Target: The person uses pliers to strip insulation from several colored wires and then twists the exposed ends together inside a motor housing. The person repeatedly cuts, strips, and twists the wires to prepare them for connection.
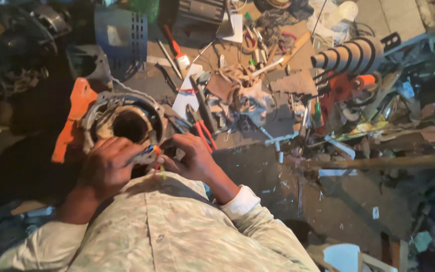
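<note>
Head view, looking straight down over the chest. Both hands meet at the near rim of a motor stator [127, 121], a round metal housing with a dark bore, set on the floor close against the body, likely so the leads can be worked at short reach. Left hand [107, 168] sits at 6 o'clock of the bore, fingers curled, grip closed on a bundle of coloured wires [149, 150]; it seems to steady the bundle. Right hand [190, 156] comes in from 4 o'clock, fingertips pinched narrow on the same wires, thumb and forefinger close together as for fine twisting or sorting; exactly which strand it holds is too small to tell. The wires run from the stator's rim to the gap between the hands, just above the shirt. Red-handled pliers [201, 130] lie just beside the right hand at 1 o'clock of it, handles toward the person, placed for a quick pick-up. An orange piece [74, 118] lies touching the stator at 9 o'clock. A blue housing [122, 38] stands well apart at 12 o'clock. A red-handled screwdriver [176, 48] lies beyond, among loose tools and scraps. A ribbed grey part [351, 55] sits far off at 2 o'clock. Light is dim; the floor is thick with clutter.
</note>
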{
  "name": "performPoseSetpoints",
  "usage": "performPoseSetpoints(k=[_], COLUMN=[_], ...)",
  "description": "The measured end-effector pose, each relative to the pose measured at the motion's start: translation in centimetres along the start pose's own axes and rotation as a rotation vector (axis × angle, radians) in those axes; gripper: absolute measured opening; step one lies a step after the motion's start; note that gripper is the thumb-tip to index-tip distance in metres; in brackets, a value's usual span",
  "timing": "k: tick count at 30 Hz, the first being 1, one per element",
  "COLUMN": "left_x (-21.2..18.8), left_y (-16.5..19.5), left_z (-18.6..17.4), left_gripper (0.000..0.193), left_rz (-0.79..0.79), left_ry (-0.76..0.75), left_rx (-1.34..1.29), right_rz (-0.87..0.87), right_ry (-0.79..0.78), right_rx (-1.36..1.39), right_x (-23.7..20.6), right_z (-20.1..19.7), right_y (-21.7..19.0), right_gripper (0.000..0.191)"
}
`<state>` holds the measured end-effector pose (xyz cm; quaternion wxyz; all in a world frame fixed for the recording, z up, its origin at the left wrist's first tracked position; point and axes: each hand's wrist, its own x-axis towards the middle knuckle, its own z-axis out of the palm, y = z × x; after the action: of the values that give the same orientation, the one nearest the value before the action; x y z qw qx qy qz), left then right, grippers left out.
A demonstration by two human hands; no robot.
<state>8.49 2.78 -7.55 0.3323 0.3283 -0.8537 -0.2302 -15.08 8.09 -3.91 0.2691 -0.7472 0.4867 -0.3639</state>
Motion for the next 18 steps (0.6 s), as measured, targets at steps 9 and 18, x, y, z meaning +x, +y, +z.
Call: performPoseSetpoints(k=[9,18], left_x=[-1.7,-1.6], left_y=[2.1,1.8], left_z=[6.2,9.2], left_gripper=[0.021,0.008], left_rz=[-0.307,-0.384], left_ry=[0.318,0.488], left_rx=[0.002,0.143], right_rz=[-0.047,-0.233], right_ry=[-0.121,-0.255], right_rx=[0.117,0.156], right_x=[4.3,8.6], right_z=[-5.2,-3.1], right_y=[7.8,12.8], right_gripper=[0.013,0.019])
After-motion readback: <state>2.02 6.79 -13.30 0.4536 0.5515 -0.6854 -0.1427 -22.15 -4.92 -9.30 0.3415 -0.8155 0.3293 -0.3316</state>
